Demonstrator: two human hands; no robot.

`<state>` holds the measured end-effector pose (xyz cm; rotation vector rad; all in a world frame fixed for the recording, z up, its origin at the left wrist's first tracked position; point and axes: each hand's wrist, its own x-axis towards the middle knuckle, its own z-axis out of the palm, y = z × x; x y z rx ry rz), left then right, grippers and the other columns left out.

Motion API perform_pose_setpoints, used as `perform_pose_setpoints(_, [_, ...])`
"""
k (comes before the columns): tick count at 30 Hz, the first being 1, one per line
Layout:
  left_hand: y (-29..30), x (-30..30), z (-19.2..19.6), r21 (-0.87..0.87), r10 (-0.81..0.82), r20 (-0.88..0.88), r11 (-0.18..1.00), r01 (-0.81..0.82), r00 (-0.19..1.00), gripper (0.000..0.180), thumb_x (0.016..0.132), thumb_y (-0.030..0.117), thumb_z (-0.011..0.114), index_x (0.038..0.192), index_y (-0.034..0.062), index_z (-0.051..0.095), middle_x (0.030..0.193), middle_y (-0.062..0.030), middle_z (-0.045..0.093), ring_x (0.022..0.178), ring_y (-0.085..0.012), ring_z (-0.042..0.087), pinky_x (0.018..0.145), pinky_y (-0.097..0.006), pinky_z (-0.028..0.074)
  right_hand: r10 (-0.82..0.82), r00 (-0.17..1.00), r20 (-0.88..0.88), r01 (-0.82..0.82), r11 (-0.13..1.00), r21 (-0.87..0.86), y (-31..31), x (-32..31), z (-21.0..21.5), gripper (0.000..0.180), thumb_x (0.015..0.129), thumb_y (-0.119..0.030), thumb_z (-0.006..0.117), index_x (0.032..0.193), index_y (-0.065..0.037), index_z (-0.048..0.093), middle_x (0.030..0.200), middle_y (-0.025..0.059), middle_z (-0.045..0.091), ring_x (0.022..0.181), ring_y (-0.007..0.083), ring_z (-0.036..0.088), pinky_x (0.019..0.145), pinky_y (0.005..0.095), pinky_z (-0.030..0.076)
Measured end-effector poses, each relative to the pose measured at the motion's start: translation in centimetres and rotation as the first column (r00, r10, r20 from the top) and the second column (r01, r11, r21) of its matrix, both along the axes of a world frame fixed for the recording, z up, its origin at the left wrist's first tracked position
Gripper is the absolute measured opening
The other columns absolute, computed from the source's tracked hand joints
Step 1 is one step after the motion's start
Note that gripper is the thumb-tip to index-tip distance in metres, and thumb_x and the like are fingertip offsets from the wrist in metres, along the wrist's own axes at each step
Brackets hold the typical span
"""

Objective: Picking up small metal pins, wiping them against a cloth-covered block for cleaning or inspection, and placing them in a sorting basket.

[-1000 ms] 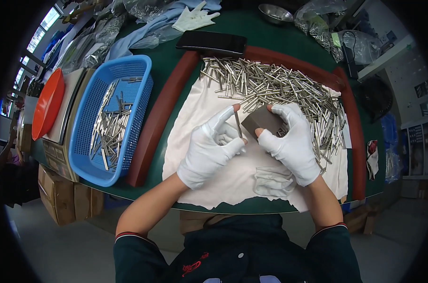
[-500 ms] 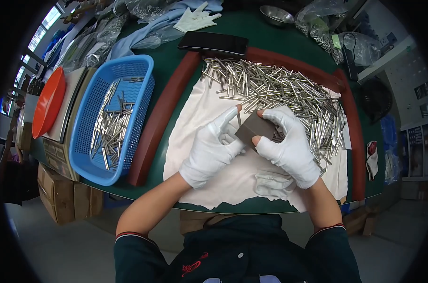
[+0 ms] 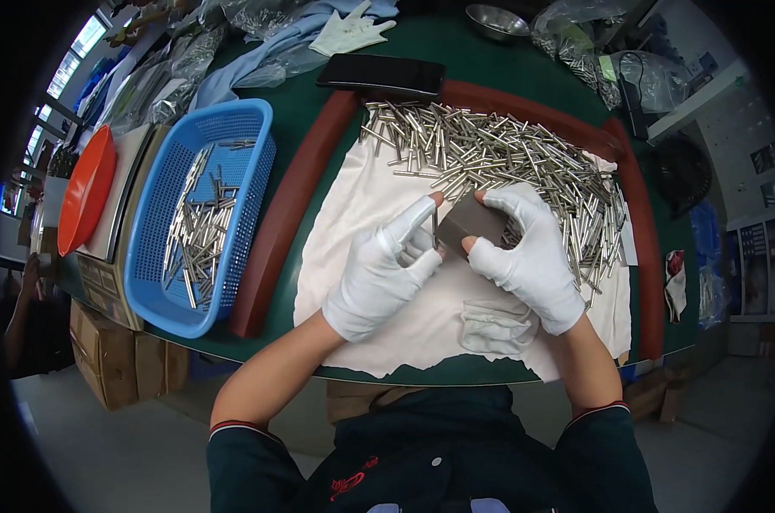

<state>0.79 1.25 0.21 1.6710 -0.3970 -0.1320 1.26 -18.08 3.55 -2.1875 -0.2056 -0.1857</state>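
Both hands wear white gloves with the fingertips cut off. My left hand (image 3: 386,269) pinches a thin metal rod (image 3: 435,231) upright between thumb and forefinger. My right hand (image 3: 528,256) holds a dark grey pad (image 3: 471,220) pressed against that rod. Both hands hover over a white cloth (image 3: 366,201) spread on the green table. Just beyond them lies a large heap of several short metal rods (image 3: 499,154) across the cloth's far side.
A blue plastic basket (image 3: 165,282) with several rods stands at the left, beside an orange lid (image 3: 84,192). A dark red rim (image 3: 285,205) frames the cloth. A black phone (image 3: 381,74), a spare white glove (image 3: 351,30), plastic bags and a metal bowl (image 3: 497,19) lie at the back.
The rod and pad stay pressed together while my hands shift slightly; my left forefinger has stretched out along the rod and the pad has turned a little.
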Motion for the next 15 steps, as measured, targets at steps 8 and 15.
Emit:
perform_pose_setpoints(8, [-0.5, 0.2, -0.1, -0.006, -0.019, -0.113, 1.000, 0.019, 0.993, 0.063, 0.081, -0.010, 0.058, 0.140, 0.0075, 0.044, 0.099, -0.0017, 0.064, 0.073, -0.0003, 0.051, 0.064, -0.017, 0.045, 0.052, 0.998, -0.017, -0.052, 0.998, 0.019, -0.2, -0.6, 0.4, 0.051, 0.063, -0.021, 0.075, 0.104, 0.005, 0.062, 0.101, 0.0127, 0.057, 0.093, 0.0238, 0.058, 0.083, 0.0311, 0.047])
perform_pose_setpoints(15, [-0.1, 0.4, 1.6, -0.112, -0.047, -0.277, 0.994, 0.016, 0.960, 0.065, 0.082, -0.007, 0.062, 0.141, 0.0012, 0.036, 0.082, -0.0066, 0.062, 0.073, -0.0122, 0.064, 0.067, -0.024, 0.053, -0.046, 0.999, 0.004, 0.046, 0.999, -0.023, -0.6, 0.1, 0.3, 0.052, 0.064, -0.026, 0.076, 0.103, 0.005, 0.064, 0.096, 0.0147, 0.060, 0.088, 0.0263, 0.062, 0.077, 0.0332, 0.051])
